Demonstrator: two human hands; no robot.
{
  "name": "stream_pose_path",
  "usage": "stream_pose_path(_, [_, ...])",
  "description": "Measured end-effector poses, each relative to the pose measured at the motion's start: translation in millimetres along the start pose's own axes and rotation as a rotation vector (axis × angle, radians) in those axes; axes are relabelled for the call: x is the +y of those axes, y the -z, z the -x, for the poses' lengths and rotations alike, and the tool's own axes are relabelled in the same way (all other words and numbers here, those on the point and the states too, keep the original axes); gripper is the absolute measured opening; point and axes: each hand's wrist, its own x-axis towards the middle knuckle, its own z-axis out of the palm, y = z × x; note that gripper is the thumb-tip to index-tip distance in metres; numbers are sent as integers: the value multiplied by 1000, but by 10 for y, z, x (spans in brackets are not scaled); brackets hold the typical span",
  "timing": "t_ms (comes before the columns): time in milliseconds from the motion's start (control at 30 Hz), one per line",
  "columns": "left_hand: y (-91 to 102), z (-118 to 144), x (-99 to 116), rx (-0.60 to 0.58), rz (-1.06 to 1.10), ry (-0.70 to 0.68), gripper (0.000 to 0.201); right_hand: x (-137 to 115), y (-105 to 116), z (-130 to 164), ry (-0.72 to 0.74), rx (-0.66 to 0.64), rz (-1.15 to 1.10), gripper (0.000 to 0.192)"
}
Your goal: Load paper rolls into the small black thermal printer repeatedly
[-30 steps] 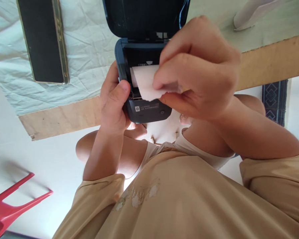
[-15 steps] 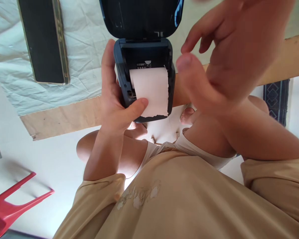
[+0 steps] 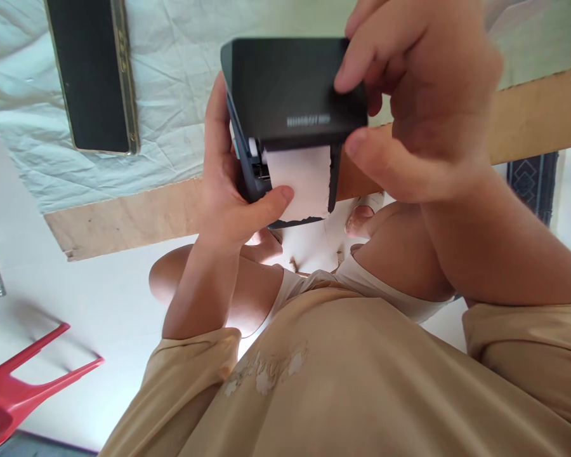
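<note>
A small dark label printer [image 3: 247, 171] is held over my lap at the table edge. My left hand [image 3: 228, 197] grips its left side, thumb pressing the white paper strip [image 3: 301, 184] that hangs out of the front. The printer's lid [image 3: 290, 89] is swung down, almost flat over the body. My right hand [image 3: 423, 95] holds the lid's right corner, fingers on top and thumb under its edge.
A black phone with a gold rim [image 3: 95, 76] lies on the pale cloth [image 3: 171, 95] covering the wooden table [image 3: 124, 222]. A red plastic stool [image 3: 14, 393] stands at the lower left on the white floor. A patterned mat [image 3: 533, 184] shows at right.
My right hand let go of the paper, rose to the open lid and swung it down over the printer. My left thumb moved onto the paper strip.
</note>
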Motion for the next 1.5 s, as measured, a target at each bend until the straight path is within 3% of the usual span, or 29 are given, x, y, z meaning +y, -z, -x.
stream_pose_path(100, [-80,15,90,-94,26,-46,104,61,-24,-13,175,102,22,48])
stream_pose_path(200, [-129,17,200,-97,39,-15,106,72,-55,-26,73,72,-22,51])
stream_pose_path(367, [-238,49,277,-48,99,36,84,107,-129,-64,-37,-95,-172,89])
stream_pose_path(433, [-288,66,281,-12,103,58,78,137,-159,-76,-34,-108,-197,95])
stream_pose_path(533, [-342,80,294,26,87,119,72,176,-188,-84,-31,-87,-219,94])
stream_pose_path(700, [-361,85,394,16,92,83,69,188,-192,-88,-87,-102,-202,96])
stream_pose_path(800, [-352,85,436,39,36,190,57,169,-180,-91,-116,-97,-184,92])
stream_pose_path(1067, [-248,51,222,-30,80,22,67,131,-165,-91,-143,-108,-165,90])
stream_pose_path(1233, [-288,78,336,-12,70,53,69,134,-174,-95,-123,-127,-151,92])
stream_pose_path(1367, [-385,81,502,60,53,167,67,126,-153,-94,-140,-114,-146,92])
stream_pose_path(1500, [-388,-7,478,29,187,162,72,135,-126,-97,-141,-142,-131,93])
